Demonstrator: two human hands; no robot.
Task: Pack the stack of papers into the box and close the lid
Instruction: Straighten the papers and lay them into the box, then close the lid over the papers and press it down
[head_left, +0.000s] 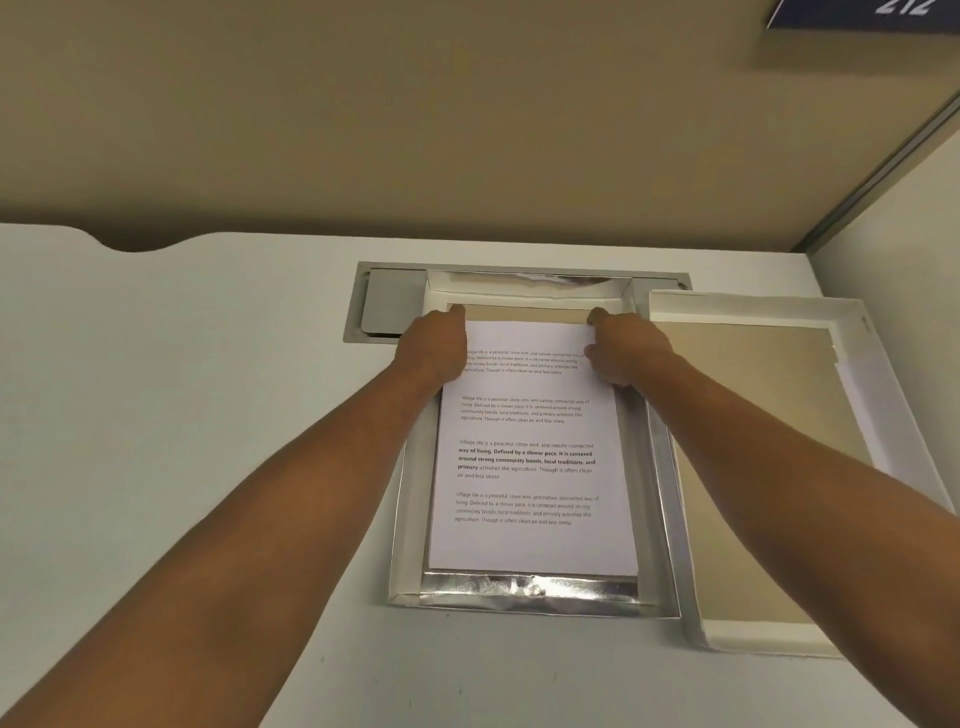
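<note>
A flat silver-edged box lies open on the white desk. A stack of white printed papers lies inside it, its near edge against the box's front wall. My left hand grips the stack's far left corner. My right hand grips the far right corner. A strip of the box's brown floor shows beyond the paper's far edge. The lid lies upside down just right of the box, white-rimmed with a brown inside, touching the box's right wall.
A grey cable hatch is set into the desk behind the box, partly covered by it. A beige partition wall rises behind the desk, and a white side panel stands at the far right. A curved notch cuts the desk's back left edge.
</note>
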